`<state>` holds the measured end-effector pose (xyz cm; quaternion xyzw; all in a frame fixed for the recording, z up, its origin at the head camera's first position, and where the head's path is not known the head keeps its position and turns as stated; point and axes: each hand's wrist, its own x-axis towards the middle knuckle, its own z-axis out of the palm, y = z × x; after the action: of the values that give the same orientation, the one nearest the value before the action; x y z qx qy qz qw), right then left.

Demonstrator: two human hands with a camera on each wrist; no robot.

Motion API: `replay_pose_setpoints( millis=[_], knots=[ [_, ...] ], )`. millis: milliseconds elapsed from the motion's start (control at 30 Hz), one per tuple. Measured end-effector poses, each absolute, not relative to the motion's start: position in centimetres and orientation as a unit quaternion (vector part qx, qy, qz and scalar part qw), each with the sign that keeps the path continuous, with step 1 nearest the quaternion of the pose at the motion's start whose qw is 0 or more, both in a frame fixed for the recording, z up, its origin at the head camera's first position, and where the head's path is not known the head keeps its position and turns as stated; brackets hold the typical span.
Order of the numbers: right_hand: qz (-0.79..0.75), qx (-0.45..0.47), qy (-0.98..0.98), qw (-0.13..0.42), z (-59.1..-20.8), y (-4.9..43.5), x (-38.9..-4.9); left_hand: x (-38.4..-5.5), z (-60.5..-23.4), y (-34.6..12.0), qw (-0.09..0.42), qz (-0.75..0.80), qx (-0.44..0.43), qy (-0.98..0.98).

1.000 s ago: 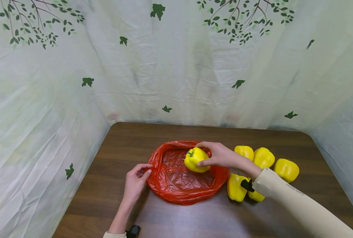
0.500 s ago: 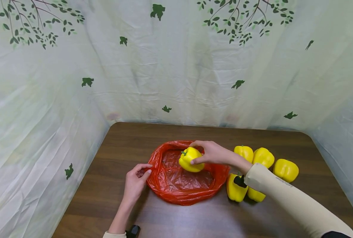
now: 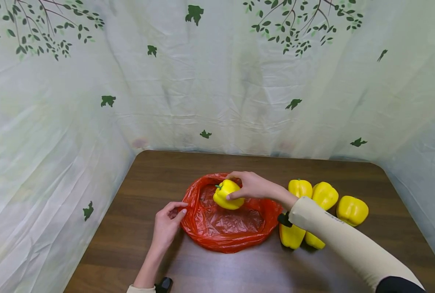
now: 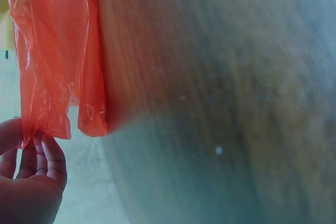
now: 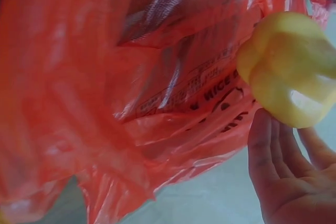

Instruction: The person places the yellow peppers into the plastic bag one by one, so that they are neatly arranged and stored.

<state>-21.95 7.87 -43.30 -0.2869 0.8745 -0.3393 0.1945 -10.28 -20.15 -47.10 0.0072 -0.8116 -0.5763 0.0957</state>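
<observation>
A red plastic bag (image 3: 226,245) lies with its mouth spread wide on the table; dark print shows on its side in the right wrist view. My left hand (image 3: 167,223) pinches the bag's left rim between thumb and fingers, and the left wrist view shows the thin film (image 4: 47,77) hanging from those fingertips. Over the bag's opening, my right hand (image 3: 252,186) grips a yellow bell pepper (image 3: 225,197) with its green stem pointing left. In the right wrist view the fingers curl under the pepper (image 5: 291,72), with the bag close behind it.
Several more yellow bell peppers (image 3: 352,210) stand grouped right of the bag, partly covered by the right forearm. The brown wooden table (image 3: 166,171) ends at the back against a pale leaf-patterned curtain (image 3: 225,81), which also hangs at both sides.
My right hand has carried the bell pepper leftward across the bag's mouth, and its sleeve has followed. The left hand and the bag have stayed in place.
</observation>
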Motion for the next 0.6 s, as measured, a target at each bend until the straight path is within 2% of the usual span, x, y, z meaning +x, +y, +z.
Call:
replay_pose_setpoints(
  millis=[200, 433, 600],
  knots=[
    [-0.338, -0.286, 0.875, 0.196, -43.4, 6.8, -22.9, -11.1, -47.5, -20.5, 0.095, -0.577, 0.001, -0.811],
    [-0.327, -0.284, 0.88, 0.195, -44.2, 5.7, -24.2, -13.0, -50.4, -21.5, 0.094, -0.581, 0.015, -0.808],
    [-0.326, -0.277, 0.883, 0.192, -45.0, 5.1, -24.9, -13.7, -51.1, -21.8, 0.1, -0.581, 0.006, -0.808]
  ],
)
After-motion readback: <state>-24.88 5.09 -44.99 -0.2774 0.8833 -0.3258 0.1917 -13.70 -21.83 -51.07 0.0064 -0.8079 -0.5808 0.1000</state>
